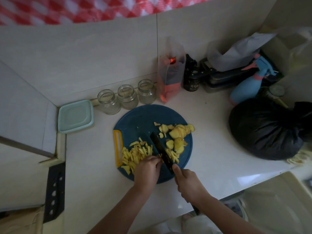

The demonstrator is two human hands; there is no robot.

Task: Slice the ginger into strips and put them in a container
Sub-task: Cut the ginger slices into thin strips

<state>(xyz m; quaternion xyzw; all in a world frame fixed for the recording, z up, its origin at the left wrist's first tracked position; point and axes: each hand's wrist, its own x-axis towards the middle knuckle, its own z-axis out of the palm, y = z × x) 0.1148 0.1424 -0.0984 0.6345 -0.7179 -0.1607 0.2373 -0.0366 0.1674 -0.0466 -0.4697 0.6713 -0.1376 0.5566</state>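
Lower centre of frame: right hand [187, 181] wrapped round the handle of the black-bladed kitchen knife [162, 152], blade down on the round dark-blue plastic cutting board [143, 119]. The left hand [148, 168] has its fingers curled, the tips pinning ginger against the blade. Cut pale-yellow ginger strips [135, 154] are heaped at the board's left rim, uncut yellow ginger slices [179, 134] lie at its right, and the pale-green square lidded plastic container [76, 116] sits closed at centre left, well apart. Risk, judged: fingertips this close could be nicked if the thin pieces slip, and rim-side strips could spill off.
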